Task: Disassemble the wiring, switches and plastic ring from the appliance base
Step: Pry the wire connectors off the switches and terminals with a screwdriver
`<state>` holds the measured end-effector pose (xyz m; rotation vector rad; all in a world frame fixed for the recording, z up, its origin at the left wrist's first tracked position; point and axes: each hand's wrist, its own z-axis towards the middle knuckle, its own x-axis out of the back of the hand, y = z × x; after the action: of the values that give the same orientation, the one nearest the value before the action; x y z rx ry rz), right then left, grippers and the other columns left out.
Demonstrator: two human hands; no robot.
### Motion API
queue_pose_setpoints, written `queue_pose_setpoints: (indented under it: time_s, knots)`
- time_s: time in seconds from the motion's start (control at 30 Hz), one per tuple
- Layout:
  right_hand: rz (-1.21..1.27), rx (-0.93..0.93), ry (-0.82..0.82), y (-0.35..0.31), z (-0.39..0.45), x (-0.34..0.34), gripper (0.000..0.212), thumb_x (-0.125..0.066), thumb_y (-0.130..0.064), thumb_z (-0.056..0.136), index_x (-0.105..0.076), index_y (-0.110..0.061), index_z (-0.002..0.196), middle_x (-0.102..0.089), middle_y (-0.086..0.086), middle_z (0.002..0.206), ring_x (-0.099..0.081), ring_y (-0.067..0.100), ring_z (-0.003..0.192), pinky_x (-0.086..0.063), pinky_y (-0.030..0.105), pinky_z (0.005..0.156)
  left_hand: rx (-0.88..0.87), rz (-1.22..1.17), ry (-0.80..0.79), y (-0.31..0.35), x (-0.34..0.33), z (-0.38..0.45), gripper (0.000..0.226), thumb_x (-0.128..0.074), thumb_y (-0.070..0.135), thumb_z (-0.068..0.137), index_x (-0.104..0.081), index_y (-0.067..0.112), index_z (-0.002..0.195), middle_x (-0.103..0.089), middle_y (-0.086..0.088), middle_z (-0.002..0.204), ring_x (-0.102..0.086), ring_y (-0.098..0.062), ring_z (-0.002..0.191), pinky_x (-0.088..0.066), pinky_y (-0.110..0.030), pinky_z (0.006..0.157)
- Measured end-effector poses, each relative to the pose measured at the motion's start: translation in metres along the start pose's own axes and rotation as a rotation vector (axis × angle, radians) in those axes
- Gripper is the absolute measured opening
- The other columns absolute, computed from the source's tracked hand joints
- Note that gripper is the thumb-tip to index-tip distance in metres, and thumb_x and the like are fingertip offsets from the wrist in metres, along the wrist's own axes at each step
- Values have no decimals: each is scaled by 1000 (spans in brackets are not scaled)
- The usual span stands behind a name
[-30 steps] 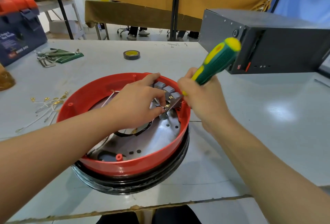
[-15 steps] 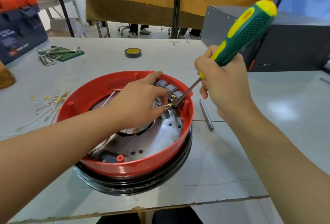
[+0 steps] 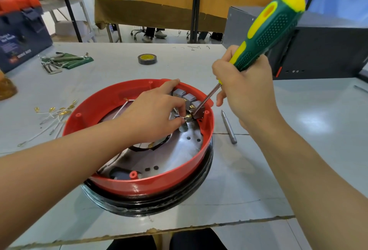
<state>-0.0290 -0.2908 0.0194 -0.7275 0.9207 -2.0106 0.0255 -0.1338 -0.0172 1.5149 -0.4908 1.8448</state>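
The round appliance base sits upside down in front of me, a red plastic ring (image 3: 159, 182) over a black rim (image 3: 151, 204). Three grey switches (image 3: 189, 98) line the ring's far inner wall. My left hand (image 3: 155, 114) reaches inside and pinches a white wire with a brass terminal (image 3: 187, 118) at the switches. My right hand (image 3: 245, 92) grips a green and yellow screwdriver (image 3: 266, 32); its blade tip rests at the rightmost switch (image 3: 199, 108). A black cable (image 3: 151, 147) loops across the metal plate inside.
Removed white wires with brass terminals (image 3: 51, 118) lie left of the base. A metal bit (image 3: 229, 127) lies right of it. Tape roll (image 3: 147, 59), hex keys on a green pouch (image 3: 65, 59), a blue toolbox (image 3: 20, 36) and a dark grey case (image 3: 318, 50) stand farther back.
My right hand has lifted and tilted the screwdriver up, bringing its blade tip down onto the rightmost switch. The metal bit beside the base has come into view. My left hand keeps its pinch.
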Motion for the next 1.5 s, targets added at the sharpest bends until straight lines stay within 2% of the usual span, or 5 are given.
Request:
queue_pose_setpoints:
  time_s: [0.6,0.8,0.9,1.13,1.5]
  knots:
    - [-5,7,-44,-2,1,-2,29,-52,-13,69,-37,10,64,-31,24,61,-28,29,54,-37,46,48,-15,12,2,1,1,-1,13,-58,35,89,-65,29,97,-17,0,158,-45,-22,127,-33,-26,83]
    - [99,-149,-15,12,-1,-6,28,-53,-14,70,-32,-16,51,-29,-3,49,-28,14,46,-28,29,48,-11,11,-6,1,3,-1,12,-57,35,89,-65,31,97,-16,0,158,-47,-22,125,-35,-27,84]
    - [36,-118,-43,17,-11,-16,20,-52,-16,68,-38,-10,55,-29,-7,47,-28,11,47,-27,25,47,-27,28,-15,1,2,-1,13,-57,34,89,-65,29,98,-17,-1,158,-48,-23,123,-29,-25,75]
    - [27,-80,-52,9,1,-9,25,-52,-18,66,-35,-5,53,-31,7,53,-28,17,48,-26,26,47,-21,22,-9,0,1,-1,15,-57,35,88,-66,29,99,-18,0,158,-49,-22,121,-22,-21,73]
    - [170,-179,-172,12,-4,21,32,-57,-7,87,-46,-15,58,-36,-7,44,-38,5,38,-56,33,51,-12,24,-11,2,2,-2,13,-56,36,89,-65,30,97,-18,1,158,-52,-20,117,-22,-20,72]
